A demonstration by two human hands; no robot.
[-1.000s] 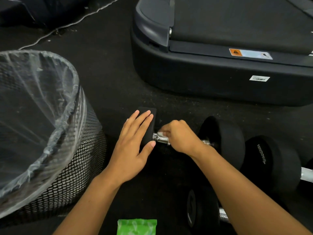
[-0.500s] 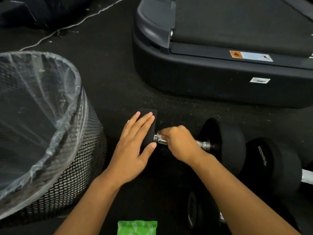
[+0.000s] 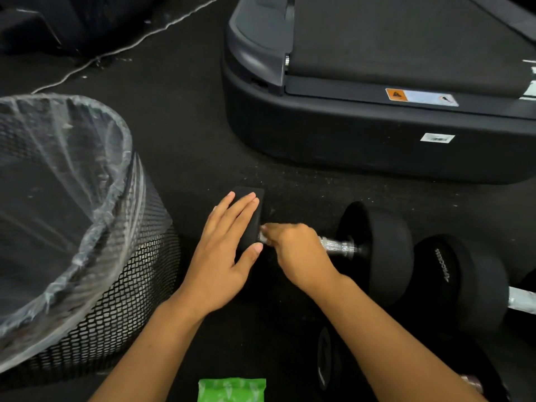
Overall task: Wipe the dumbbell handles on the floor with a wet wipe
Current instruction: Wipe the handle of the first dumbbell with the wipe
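A black dumbbell lies on the dark floor, its chrome handle running left to right. My left hand rests flat, fingers spread, on its left head. My right hand is closed around the left end of the handle with a white wet wipe peeking out at the fingertips. The dumbbell's right head stands free. A second dumbbell lies to the right, and a third is partly hidden under my right forearm.
A black mesh bin with a clear liner stands at the left. A treadmill base fills the back right. A green wet wipe pack lies at the bottom edge. A white cable crosses the floor at the back left.
My right hand has slid left along the handle toward the left head, uncovering more chrome on the right. My left hand has stayed on the left head.
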